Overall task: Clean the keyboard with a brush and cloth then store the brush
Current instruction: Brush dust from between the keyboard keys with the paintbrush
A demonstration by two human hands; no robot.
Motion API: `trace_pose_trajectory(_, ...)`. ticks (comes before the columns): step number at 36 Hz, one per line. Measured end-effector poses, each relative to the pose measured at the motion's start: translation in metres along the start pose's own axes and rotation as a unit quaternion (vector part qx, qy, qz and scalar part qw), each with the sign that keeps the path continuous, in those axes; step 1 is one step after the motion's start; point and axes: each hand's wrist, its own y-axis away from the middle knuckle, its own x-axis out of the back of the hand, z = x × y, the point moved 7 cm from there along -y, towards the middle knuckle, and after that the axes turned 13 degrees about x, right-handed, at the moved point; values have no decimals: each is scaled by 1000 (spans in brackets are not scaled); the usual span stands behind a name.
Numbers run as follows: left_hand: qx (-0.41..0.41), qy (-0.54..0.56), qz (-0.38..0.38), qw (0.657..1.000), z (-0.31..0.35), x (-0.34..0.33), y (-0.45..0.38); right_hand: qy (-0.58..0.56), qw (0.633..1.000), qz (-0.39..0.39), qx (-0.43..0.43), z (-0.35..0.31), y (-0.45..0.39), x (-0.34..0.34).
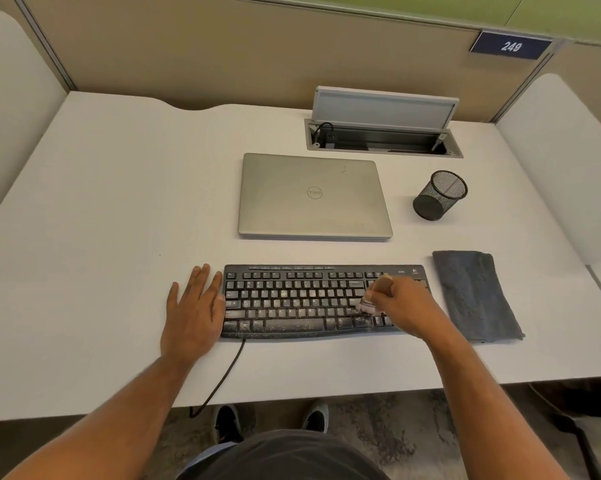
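The brushing stage is under way and looks far from finished. The keyboard [323, 301] lies low in the centre of the frame on the white surface [101, 202], and pale dust and crumbs show plainly along its bottom rows and space bar, with lighter specks across the letter keys. The right hand [394, 304] grips the brush [370, 303] by its light wooden handle, fingers curled round it, with the pale bristles down on the keys right of the keyboard's centre, just beside the number block. The left hand [196, 306] lies flat and spread on the surface at the keyboard's left end, its fingers touching that edge, seemingly to steady it.

Judging by the dirt left, most of the keyboard has yet to be swept. The grey cloth [475, 296] lies folded just right of the keyboard, apparently untouched, so the wiping step is not yet begun. The black mesh cup [439, 195], at the right of the frame above the cloth and beside the closed laptop [312, 197], holds nothing visible; it is probably where the brush goes at the end.
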Motion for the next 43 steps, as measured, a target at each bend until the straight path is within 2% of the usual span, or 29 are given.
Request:
trace_pose_trajectory(6, -3, -5, 1, 1000, 0, 0, 0, -69, 995, -51, 42, -23, -2, -21)
trace_pose_trajectory(10, -2, -8, 2, 1000, 0, 1, 1, -91, 995, -25, 25, -18, -3, -9)
trace_pose_trajectory(17, 0, -5, 3, 1000, 1, 1, 0, -18, 1000, -16, -5, 8, -1, 15)
trace_pose_trajectory(22, -1, -6, 4, 1000, 1, 1, 1, 41, 999, -4, 15, 3, -1, 12)
trace_pose_trajectory(31, -6, -4, 4, 1000, 1, 1, 0, 50, 997, 51, 2, -6, 1, -15)
trace_pose_trajectory(34, -7, -6, 7, 1000, 0, 1, 0, -5, 997, 75, 3, -6, 3, -25)
trace_pose_trajectory(39, -8, -5, 8, 1000, 1, 2, 1, -202, 970, 135, -24, 3, 9, -23)
trace_pose_trajectory(41, -5, -2, 6, 1000, 1, 2, 1, -213, 960, 180, -34, 7, 14, -13)
trace_pose_trajectory(43, -3, 1, 6, 1000, 0, 1, 1, -171, 961, 213, -48, 11, 19, -4)
